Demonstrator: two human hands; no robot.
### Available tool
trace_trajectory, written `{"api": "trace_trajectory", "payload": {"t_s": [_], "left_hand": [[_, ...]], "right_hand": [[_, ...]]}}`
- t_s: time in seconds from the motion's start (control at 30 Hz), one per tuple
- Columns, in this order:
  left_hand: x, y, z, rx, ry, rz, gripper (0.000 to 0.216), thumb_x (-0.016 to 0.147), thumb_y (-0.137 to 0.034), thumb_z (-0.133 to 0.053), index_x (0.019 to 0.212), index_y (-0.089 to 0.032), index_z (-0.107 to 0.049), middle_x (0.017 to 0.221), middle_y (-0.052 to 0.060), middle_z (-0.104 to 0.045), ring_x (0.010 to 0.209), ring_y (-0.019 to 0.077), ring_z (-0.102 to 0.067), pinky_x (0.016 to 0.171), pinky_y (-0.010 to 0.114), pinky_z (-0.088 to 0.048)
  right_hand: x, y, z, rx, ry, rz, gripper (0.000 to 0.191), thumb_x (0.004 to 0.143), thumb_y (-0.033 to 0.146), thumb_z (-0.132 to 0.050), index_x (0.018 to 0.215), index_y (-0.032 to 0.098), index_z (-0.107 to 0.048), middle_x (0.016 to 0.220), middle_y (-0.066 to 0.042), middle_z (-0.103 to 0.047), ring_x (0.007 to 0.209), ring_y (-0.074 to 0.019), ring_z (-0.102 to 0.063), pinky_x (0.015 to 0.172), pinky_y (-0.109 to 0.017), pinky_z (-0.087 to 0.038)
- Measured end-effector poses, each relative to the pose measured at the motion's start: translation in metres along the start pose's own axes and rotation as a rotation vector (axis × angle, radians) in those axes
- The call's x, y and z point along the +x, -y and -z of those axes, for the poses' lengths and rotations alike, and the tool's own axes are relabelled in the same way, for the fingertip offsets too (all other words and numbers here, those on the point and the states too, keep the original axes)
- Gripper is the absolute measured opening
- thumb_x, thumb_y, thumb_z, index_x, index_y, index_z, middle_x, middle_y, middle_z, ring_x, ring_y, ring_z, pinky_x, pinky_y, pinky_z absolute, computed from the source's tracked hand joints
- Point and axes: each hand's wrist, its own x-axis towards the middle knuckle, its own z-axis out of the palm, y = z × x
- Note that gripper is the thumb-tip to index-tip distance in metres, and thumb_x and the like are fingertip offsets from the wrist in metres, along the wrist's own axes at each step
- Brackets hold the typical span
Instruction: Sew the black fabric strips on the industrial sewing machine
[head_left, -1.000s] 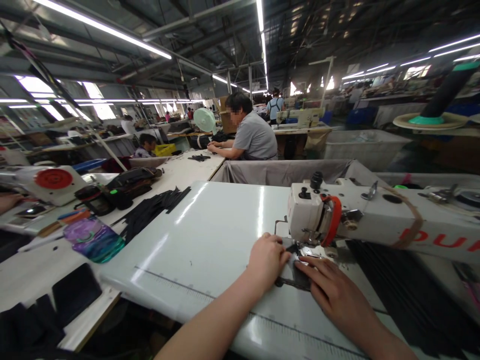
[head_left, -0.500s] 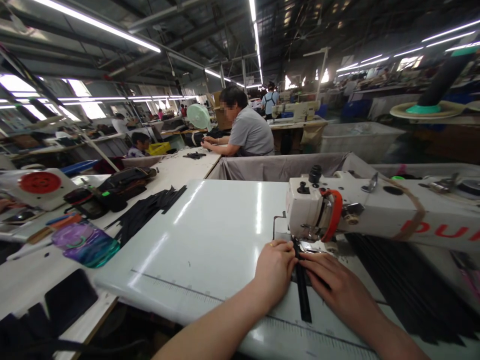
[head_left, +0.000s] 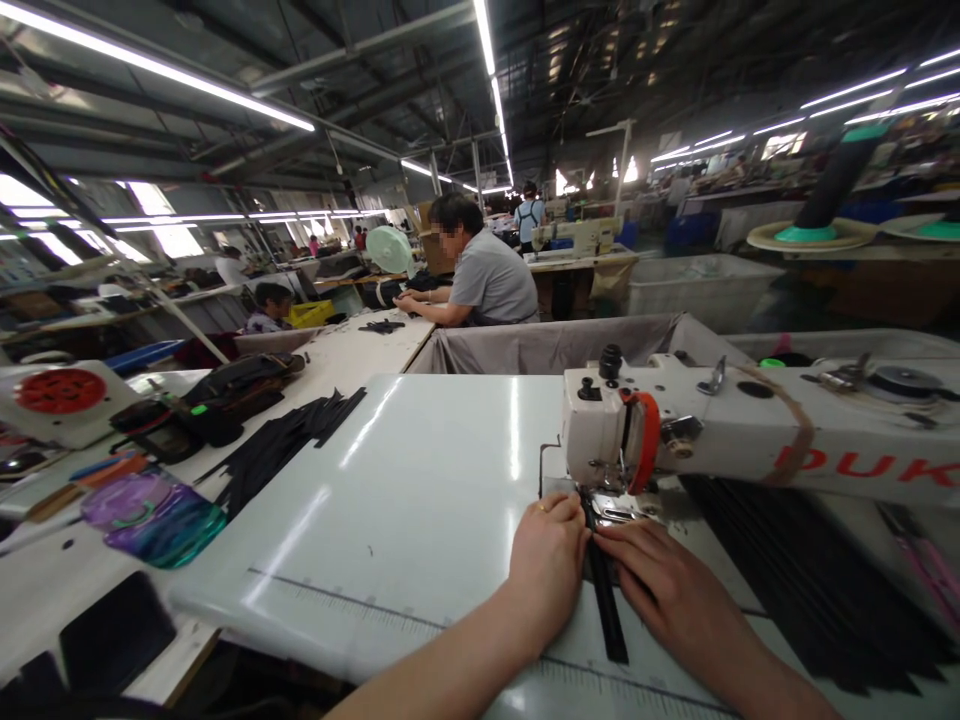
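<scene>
A narrow black strip [head_left: 609,615] lies lengthwise on the pale machine table, its far end under the head of a white sewing machine [head_left: 592,430]. My left hand [head_left: 549,560] is closed, fingers curled onto the strip's left side close to the presser foot. From the right, my right hand [head_left: 671,575] reaches in with its fingers stretched out and fairly flat, fingertips touching the strip's edge beside the metal foot plate [head_left: 613,507]. The needle area is partly hidden by the machine head and my fingers.
Long black strips [head_left: 817,590] are piled right of the machine, beneath its arm. More black strips [head_left: 289,445] lie to the left, near a purple-and-teal pouch [head_left: 154,515]. A grey cloth-lined bin [head_left: 555,345] stands behind the table. A co-worker [head_left: 487,265] sits beyond it.
The view has shifted slightly, so the scene sits a little lower and further left. My hands stay at the strip by the machine head, with little visible movement.
</scene>
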Motion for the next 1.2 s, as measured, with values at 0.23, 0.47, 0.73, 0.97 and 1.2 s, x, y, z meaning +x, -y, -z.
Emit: {"api": "trace_trajectory", "payload": {"t_s": [0.23,0.47,0.73,0.97,1.2], "left_hand": [[0.005,0.003,-0.002,-0.019,-0.047,-0.003,0.022,0.094,-0.012,-0.044,0.087,-0.017,-0.065,0.105,0.007,-0.069,0.102,0.0223,-0.059,0.095,0.04,-0.049],[0.005,0.005,-0.001,-0.045,-0.053,-0.012,0.022,0.092,-0.01,-0.046,0.085,-0.015,-0.066,0.109,0.008,-0.069,0.103,0.0227,-0.059,0.098,0.04,-0.049],[0.005,0.003,-0.002,-0.006,-0.043,-0.023,0.024,0.094,-0.009,-0.042,0.092,-0.015,-0.065,0.111,0.008,-0.068,0.107,0.0226,-0.059,0.099,0.039,-0.049],[0.004,0.005,-0.006,0.045,-0.022,-0.033,0.018,0.094,-0.013,-0.048,0.096,-0.013,-0.066,0.117,0.01,-0.067,0.111,0.024,-0.059,0.099,0.039,-0.05],[0.003,0.003,-0.003,0.077,-0.016,-0.047,0.023,0.096,-0.014,-0.043,0.1,-0.013,-0.066,0.119,0.01,-0.066,0.111,0.0242,-0.058,0.099,0.039,-0.05]], "right_hand": [[-0.002,0.002,0.003,0.095,0.006,-0.02,0.029,0.087,0.007,-0.043,0.102,0.022,-0.064,0.099,-0.005,-0.067,0.093,-0.0199,-0.062,0.083,-0.035,-0.053],[-0.002,0.002,0.007,0.148,0.018,0.0,0.03,0.085,0.006,-0.044,0.094,0.023,-0.067,0.092,-0.004,-0.066,0.088,-0.0195,-0.061,0.079,-0.034,-0.052],[-0.003,-0.005,0.001,0.045,0.014,-0.046,0.033,0.085,0.007,-0.043,0.102,0.022,-0.068,0.094,-0.006,-0.065,0.09,-0.0218,-0.06,0.079,-0.036,-0.053],[-0.004,-0.01,-0.008,-0.09,0.04,-0.078,0.037,0.087,0.011,-0.042,0.115,0.021,-0.063,0.103,-0.009,-0.065,0.093,-0.0246,-0.062,0.08,-0.041,-0.053],[-0.002,-0.008,-0.009,-0.092,0.069,-0.105,0.042,0.084,0.008,-0.04,0.118,0.018,-0.061,0.106,-0.01,-0.064,0.096,-0.0236,-0.062,0.082,-0.039,-0.055]]}}
